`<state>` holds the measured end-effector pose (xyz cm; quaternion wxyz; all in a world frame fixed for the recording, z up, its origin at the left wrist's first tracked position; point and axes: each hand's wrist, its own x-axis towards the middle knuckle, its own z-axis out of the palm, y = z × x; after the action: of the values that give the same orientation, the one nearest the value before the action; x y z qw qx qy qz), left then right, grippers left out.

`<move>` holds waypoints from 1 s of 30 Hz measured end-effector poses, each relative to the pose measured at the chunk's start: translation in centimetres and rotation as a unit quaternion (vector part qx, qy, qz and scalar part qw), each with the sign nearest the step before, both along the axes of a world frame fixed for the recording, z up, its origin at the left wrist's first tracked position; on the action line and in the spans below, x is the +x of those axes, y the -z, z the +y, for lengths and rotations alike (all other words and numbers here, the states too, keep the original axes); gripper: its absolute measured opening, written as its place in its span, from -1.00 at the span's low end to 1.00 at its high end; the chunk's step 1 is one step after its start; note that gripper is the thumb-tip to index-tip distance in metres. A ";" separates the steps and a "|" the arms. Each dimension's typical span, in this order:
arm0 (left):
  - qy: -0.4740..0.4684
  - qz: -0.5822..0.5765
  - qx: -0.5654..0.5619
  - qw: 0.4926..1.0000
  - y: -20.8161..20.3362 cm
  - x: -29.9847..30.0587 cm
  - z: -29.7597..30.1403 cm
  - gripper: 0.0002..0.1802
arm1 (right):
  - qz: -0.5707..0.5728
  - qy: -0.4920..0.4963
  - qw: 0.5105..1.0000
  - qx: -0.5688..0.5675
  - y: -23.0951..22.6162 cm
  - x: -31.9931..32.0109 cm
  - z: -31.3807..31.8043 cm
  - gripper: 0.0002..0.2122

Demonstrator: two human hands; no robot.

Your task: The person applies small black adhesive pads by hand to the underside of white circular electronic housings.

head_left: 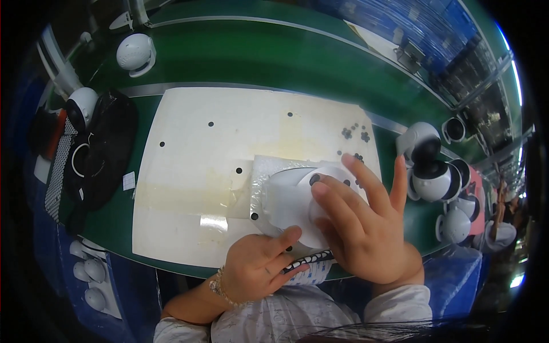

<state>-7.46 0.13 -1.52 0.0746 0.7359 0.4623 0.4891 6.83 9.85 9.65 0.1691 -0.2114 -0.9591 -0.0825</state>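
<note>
In front of me a white security camera (283, 203) lies with its round base (323, 231) facing up, on a translucent foam pad (260, 171). My right hand (366, 234) reaches over the base with fingers spread; one fingertip touches a dark round pad (315, 179) near the base's edge. Another dark pad (346, 183) shows on the base. At the near edge, my left hand (257, 266) pinches a strip of black round pads on white backing (306, 266). Its thumb is close to the base; whether it touches cannot be told.
Beneath the work lies a white board (189, 166) on a green table (257, 54), with loose black dots stuck on it. Several white cameras (432, 177) stand at the right; another camera (136, 54) stands at the back left. A black bag-like item (108, 154) lies on the left.
</note>
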 end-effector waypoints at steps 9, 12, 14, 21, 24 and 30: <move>-0.009 -0.004 -0.001 1.000 0.1 -0.1 -0.1 -0.78 | 0.118 -0.061 0.977 -0.170 0.4 1.5 1.6 -0.45; -0.008 -0.001 0.000 1.000 -0.1 0.0 0.0 -0.78 | 0.132 -0.103 0.971 -0.171 0.7 1.0 2.3 -0.47; -0.010 -0.002 -0.001 1.000 -0.1 0.0 0.0 -0.78 | 0.130 -0.114 0.972 -0.161 1.1 0.8 2.3 -0.48; -0.010 0.001 -0.008 1.000 -0.1 0.1 -0.1 -0.77 | 0.120 -0.147 0.963 -0.189 1.2 1.2 2.4 -0.43; -0.033 -0.046 -0.004 0.998 0.1 0.5 -0.1 -0.73 | 0.267 -0.155 0.885 -0.348 1.8 2.0 2.5 -0.54; -0.049 -0.056 0.007 0.997 -0.4 0.4 -0.2 -0.77 | 0.142 -0.103 0.938 -0.299 0.6 1.3 1.3 -0.89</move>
<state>-7.07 -0.03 -1.17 0.0714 0.6844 0.4895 0.5356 8.15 11.19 9.06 0.2400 -0.1616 -0.9222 0.2564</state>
